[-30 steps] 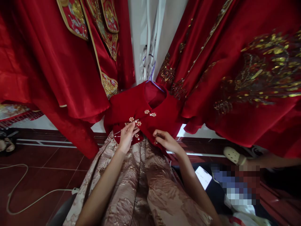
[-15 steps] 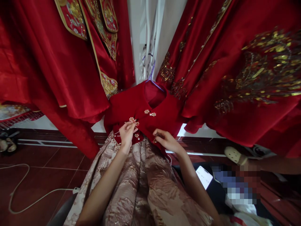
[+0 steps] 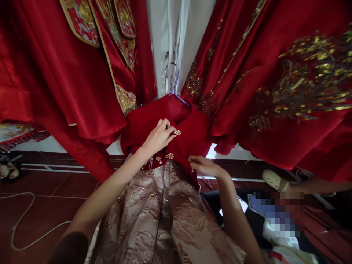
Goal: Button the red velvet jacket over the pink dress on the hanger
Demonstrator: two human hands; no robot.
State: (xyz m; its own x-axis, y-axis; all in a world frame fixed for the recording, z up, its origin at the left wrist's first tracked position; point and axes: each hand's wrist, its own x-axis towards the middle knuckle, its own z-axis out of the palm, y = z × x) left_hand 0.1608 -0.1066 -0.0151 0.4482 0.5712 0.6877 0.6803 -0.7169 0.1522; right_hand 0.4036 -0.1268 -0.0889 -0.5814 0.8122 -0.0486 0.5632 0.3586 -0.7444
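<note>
Your left hand (image 3: 158, 137) was closed on the top pearl clasp (image 3: 178, 132) of the red jacket (image 3: 194, 137); your right hand (image 3: 205, 167), lower right, pinched its hem.

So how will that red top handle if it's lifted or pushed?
Likely floppy: the top drapes in soft folds from its hanger and bunches where the right hand pinches the hem. Probably light, and apt to swing on the hook if pushed. The buttons by the left hand look snag-prone.
</note>
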